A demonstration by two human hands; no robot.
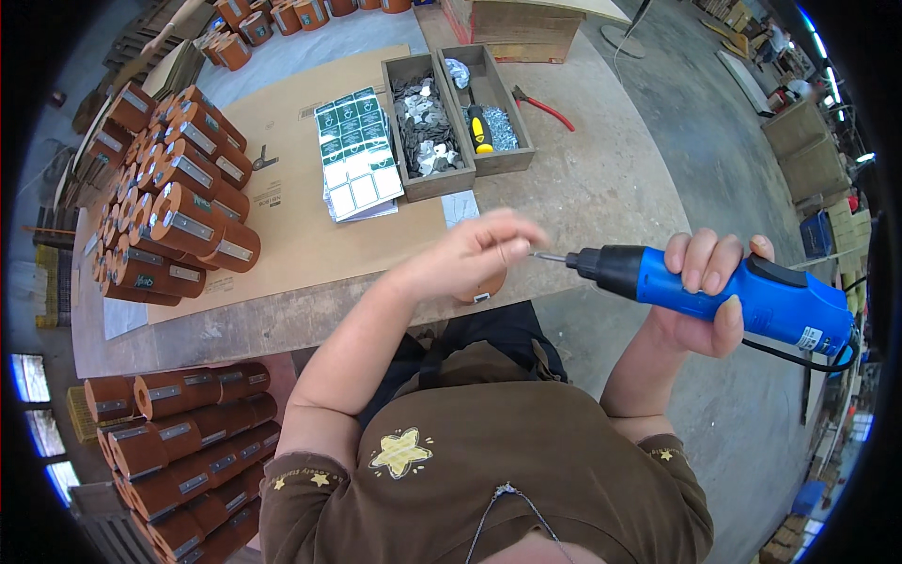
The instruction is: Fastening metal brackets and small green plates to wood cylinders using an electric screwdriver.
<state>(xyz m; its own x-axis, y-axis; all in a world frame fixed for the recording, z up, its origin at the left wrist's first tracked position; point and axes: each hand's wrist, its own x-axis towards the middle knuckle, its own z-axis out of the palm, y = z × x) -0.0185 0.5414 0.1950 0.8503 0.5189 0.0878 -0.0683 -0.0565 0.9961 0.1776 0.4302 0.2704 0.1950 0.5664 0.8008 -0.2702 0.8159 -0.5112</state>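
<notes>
Elec. screwdriver (700, 287) has a blue body, blk nose w/ thin metal bit (552, 256), blk switch on top toward the rear, small white label & a blk cable looping off the back end. It's held up in the air approx. crosswise, bit pointing L, tail R and a bit nearer the wearer. Orange-brown cyl. piece (489, 285) w/ small metal plate (482, 297) shows below-L of the bit by the surface's (611, 179) near edge, mostly hidden.
</notes>
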